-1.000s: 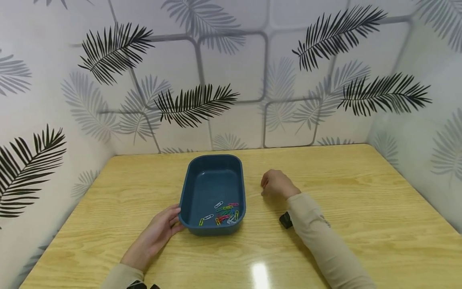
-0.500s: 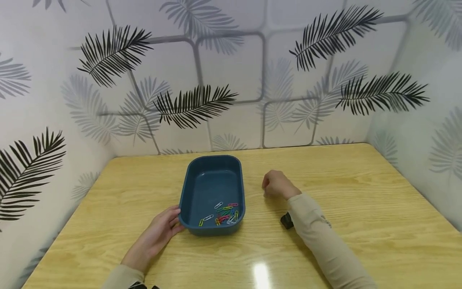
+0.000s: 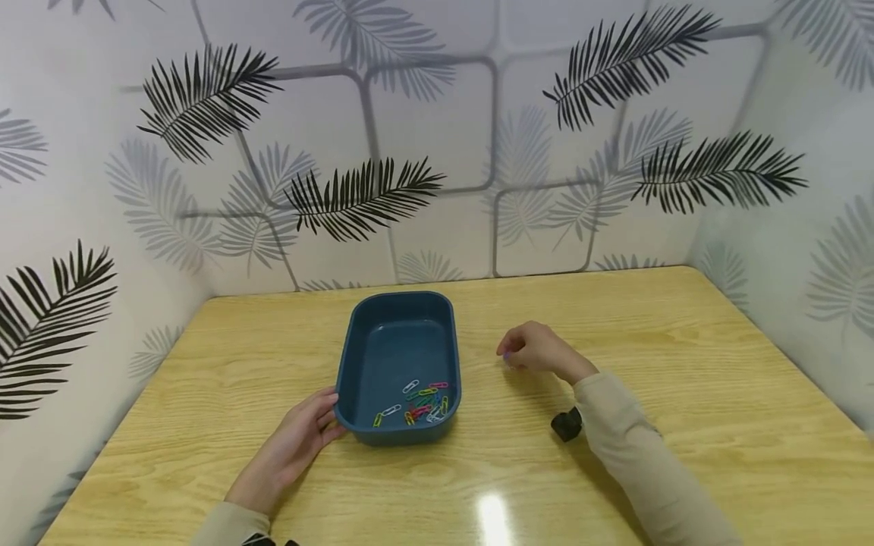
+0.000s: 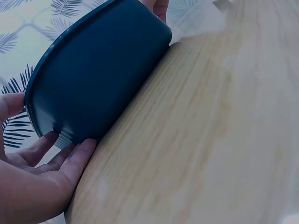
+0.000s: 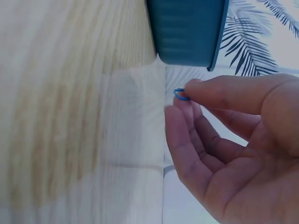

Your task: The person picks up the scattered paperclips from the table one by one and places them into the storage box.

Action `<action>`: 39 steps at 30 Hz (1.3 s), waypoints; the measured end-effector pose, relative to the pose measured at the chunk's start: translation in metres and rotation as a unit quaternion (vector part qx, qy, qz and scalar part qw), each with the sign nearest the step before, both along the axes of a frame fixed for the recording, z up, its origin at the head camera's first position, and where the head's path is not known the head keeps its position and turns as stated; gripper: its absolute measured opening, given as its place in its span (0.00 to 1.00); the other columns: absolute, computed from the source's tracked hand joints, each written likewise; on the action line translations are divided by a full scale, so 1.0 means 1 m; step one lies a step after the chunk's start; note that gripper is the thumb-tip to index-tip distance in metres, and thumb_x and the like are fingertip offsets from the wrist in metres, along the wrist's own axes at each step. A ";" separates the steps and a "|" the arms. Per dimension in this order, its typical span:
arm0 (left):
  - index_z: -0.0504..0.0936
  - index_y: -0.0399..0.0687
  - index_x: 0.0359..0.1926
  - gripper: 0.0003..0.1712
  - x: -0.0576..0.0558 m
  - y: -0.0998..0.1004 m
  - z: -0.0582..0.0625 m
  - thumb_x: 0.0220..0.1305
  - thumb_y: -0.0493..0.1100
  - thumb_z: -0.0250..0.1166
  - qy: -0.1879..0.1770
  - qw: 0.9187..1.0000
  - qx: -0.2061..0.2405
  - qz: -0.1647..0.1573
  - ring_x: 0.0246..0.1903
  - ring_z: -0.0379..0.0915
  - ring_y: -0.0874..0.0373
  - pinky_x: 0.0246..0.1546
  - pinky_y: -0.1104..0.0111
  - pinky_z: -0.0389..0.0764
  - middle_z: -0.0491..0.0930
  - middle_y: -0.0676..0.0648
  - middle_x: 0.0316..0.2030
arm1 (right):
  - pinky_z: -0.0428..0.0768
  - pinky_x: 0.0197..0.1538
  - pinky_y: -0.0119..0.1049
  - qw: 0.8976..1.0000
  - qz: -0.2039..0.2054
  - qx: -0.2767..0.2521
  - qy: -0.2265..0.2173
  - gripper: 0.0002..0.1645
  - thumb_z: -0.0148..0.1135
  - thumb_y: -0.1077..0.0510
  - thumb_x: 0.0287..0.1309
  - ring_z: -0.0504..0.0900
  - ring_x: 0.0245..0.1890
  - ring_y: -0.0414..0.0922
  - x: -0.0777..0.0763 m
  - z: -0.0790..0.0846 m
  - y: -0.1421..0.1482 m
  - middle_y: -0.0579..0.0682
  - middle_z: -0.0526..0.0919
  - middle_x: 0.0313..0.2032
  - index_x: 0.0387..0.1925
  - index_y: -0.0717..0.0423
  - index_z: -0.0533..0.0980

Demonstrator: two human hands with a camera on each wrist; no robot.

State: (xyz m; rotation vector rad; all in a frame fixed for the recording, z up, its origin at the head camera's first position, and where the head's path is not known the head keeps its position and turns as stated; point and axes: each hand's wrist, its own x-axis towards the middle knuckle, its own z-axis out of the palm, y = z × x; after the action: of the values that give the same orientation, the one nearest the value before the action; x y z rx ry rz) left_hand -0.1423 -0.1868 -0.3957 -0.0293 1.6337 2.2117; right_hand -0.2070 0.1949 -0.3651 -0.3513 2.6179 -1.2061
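A dark blue plastic bin (image 3: 403, 349) stands on the table with several coloured paper clips (image 3: 426, 402) at its near end. My left hand (image 3: 293, 444) holds the bin's near left corner. In the left wrist view the thumb is at the rim, while the other fingers (image 4: 77, 161) rest against the outer wall near the bottom. To the right of the bin, my right hand (image 3: 539, 350) pinches a small blue paper clip (image 5: 180, 94) between thumb and fingertips, a little above the table. Most of that clip is hidden by the fingers.
The light wooden table (image 3: 655, 341) extends to both sides of the bin. A wall with a leaf pattern (image 3: 437, 220) rises behind the table's far edge. A black strap piece (image 3: 567, 425) hangs under the right wrist.
My right hand has turned and its wrist has shifted slightly right, so a bluish clip now shows at the fingertips. The left hand and bin keep their places, with a slight view shift.
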 end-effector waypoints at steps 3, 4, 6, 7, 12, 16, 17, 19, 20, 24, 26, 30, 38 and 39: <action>0.67 0.32 0.60 0.20 0.000 -0.001 0.001 0.72 0.39 0.51 0.001 1.000 0.000 0.002 0.44 0.75 0.58 0.47 0.65 0.77 0.79 0.48 0.45 | 0.80 0.33 0.39 1.000 -0.003 -0.019 -0.001 0.10 0.57 0.69 0.60 0.77 0.26 0.45 0.008 0.002 0.000 0.52 0.80 0.29 0.42 0.69 0.79; 0.67 0.32 0.60 0.20 0.001 -0.001 0.002 0.72 0.39 0.51 0.003 1.000 -0.001 0.000 0.44 0.75 0.58 0.47 0.66 0.77 0.79 0.48 0.45 | 0.81 0.34 0.40 1.000 -0.008 -0.024 -0.003 0.10 0.57 0.69 0.60 0.78 0.27 0.45 0.011 0.003 0.000 0.52 0.79 0.29 0.42 0.69 0.79; 0.68 0.33 0.60 0.20 0.001 -0.001 0.002 0.72 0.39 0.52 0.006 1.000 -0.002 -0.004 0.44 0.75 0.58 0.47 0.66 0.77 0.78 0.48 0.45 | 0.82 0.34 0.40 0.999 -0.014 -0.029 -0.007 0.10 0.59 0.68 0.60 0.80 0.28 0.46 0.016 0.002 -0.001 0.52 0.79 0.29 0.42 0.69 0.79; 0.68 0.33 0.59 0.20 0.001 -0.001 0.002 0.72 0.39 0.52 0.006 1.000 -0.003 -0.005 0.45 0.74 0.58 0.47 0.66 0.77 0.78 0.48 0.45 | 0.82 0.34 0.40 0.999 -0.015 -0.035 -0.011 0.09 0.59 0.68 0.60 0.81 0.28 0.46 0.019 0.002 -0.001 0.52 0.79 0.29 0.41 0.69 0.79; 0.67 0.31 0.61 0.21 0.002 -0.001 0.001 0.72 0.39 0.52 0.000 1.000 -0.003 0.000 0.45 0.74 0.58 0.47 0.66 0.76 0.78 0.48 0.46 | 0.82 0.34 0.40 0.997 0.001 -0.071 -0.037 0.05 0.60 0.69 0.59 0.82 0.30 0.47 0.032 -0.001 -0.002 0.52 0.81 0.29 0.36 0.68 0.79; 0.65 0.30 0.62 0.23 0.002 -0.001 0.000 0.72 0.39 0.51 0.001 1.000 -0.006 0.000 0.45 0.74 0.58 0.47 0.65 0.76 0.78 0.47 0.46 | 0.81 0.34 0.41 0.995 0.021 -0.093 -0.042 0.04 0.60 0.70 0.59 0.82 0.30 0.47 0.039 -0.004 -0.001 0.52 0.81 0.30 0.36 0.68 0.78; 0.65 0.30 0.62 0.23 0.002 -0.001 0.000 0.72 0.40 0.51 0.003 1.000 -0.008 -0.001 0.45 0.74 0.57 0.47 0.65 0.76 0.78 0.47 0.46 | 0.82 0.34 0.41 0.994 0.024 -0.095 -0.041 0.04 0.60 0.70 0.59 0.82 0.30 0.47 0.040 -0.005 -0.001 0.52 0.81 0.30 0.36 0.68 0.78; 0.65 0.30 0.62 0.23 0.002 -0.001 0.000 0.72 0.40 0.51 0.004 1.000 -0.007 -0.002 0.45 0.74 0.57 0.48 0.65 0.76 0.78 0.47 0.46 | 0.82 0.34 0.40 0.994 0.026 -0.099 -0.041 0.03 0.61 0.69 0.59 0.82 0.31 0.46 0.040 -0.006 -0.002 0.52 0.82 0.30 0.36 0.68 0.78; 0.65 0.30 0.61 0.22 0.002 -0.001 0.000 0.72 0.40 0.51 0.005 1.000 -0.006 -0.003 0.45 0.74 0.57 0.48 0.65 0.76 0.78 0.47 0.46 | 0.82 0.35 0.40 0.994 0.025 -0.101 -0.042 0.03 0.61 0.69 0.59 0.82 0.32 0.46 0.040 -0.007 -0.002 0.51 0.82 0.30 0.35 0.67 0.78; 0.66 0.31 0.60 0.21 0.001 -0.001 0.000 0.72 0.40 0.51 0.006 1.000 -0.003 -0.003 0.45 0.74 0.58 0.47 0.65 0.76 0.78 0.48 0.46 | 0.83 0.36 0.41 0.993 0.022 -0.109 -0.044 0.02 0.61 0.68 0.59 0.83 0.33 0.45 0.040 -0.005 -0.006 0.51 0.82 0.30 0.35 0.67 0.78; 0.66 0.31 0.61 0.21 0.001 0.000 0.001 0.72 0.39 0.51 0.006 1.000 -0.003 -0.003 0.45 0.74 0.58 0.47 0.66 0.76 0.78 0.48 0.45 | 0.83 0.36 0.41 0.992 0.017 -0.112 -0.047 0.02 0.62 0.68 0.59 0.83 0.34 0.45 0.040 -0.005 -0.008 0.51 0.82 0.30 0.34 0.66 0.78; 0.65 0.30 0.62 0.23 0.001 0.000 0.001 0.72 0.39 0.51 0.004 1.000 -0.001 -0.003 0.44 0.74 0.58 0.47 0.66 0.77 0.79 0.48 0.45 | 0.83 0.38 0.41 0.991 -0.001 -0.126 -0.052 0.02 0.62 0.68 0.59 0.82 0.35 0.46 0.042 0.000 -0.012 0.51 0.82 0.31 0.34 0.65 0.78; 0.63 0.29 0.64 0.24 0.001 0.000 0.001 0.72 0.39 0.51 0.004 1.000 0.000 -0.005 0.45 0.74 0.58 0.48 0.66 0.77 0.78 0.48 0.46 | 0.83 0.41 0.42 0.984 -0.043 -0.168 -0.052 0.04 0.62 0.67 0.60 0.83 0.38 0.51 0.045 0.008 -0.022 0.53 0.82 0.33 0.36 0.65 0.77; 0.63 0.29 0.64 0.24 0.001 0.000 0.001 0.72 0.39 0.51 0.004 1.000 0.001 -0.005 0.45 0.74 0.58 0.48 0.66 0.76 0.78 0.48 0.46 | 0.83 0.41 0.42 0.983 -0.044 -0.173 -0.049 0.04 0.62 0.67 0.60 0.83 0.39 0.52 0.045 0.008 -0.024 0.53 0.82 0.33 0.37 0.66 0.77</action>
State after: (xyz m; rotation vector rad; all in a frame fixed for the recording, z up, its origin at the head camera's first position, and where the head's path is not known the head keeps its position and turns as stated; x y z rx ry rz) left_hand -0.1416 -0.1873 -0.3942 -0.0129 1.6318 2.2087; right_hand -0.1622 0.1714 -0.3575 -0.2305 2.3586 -1.6693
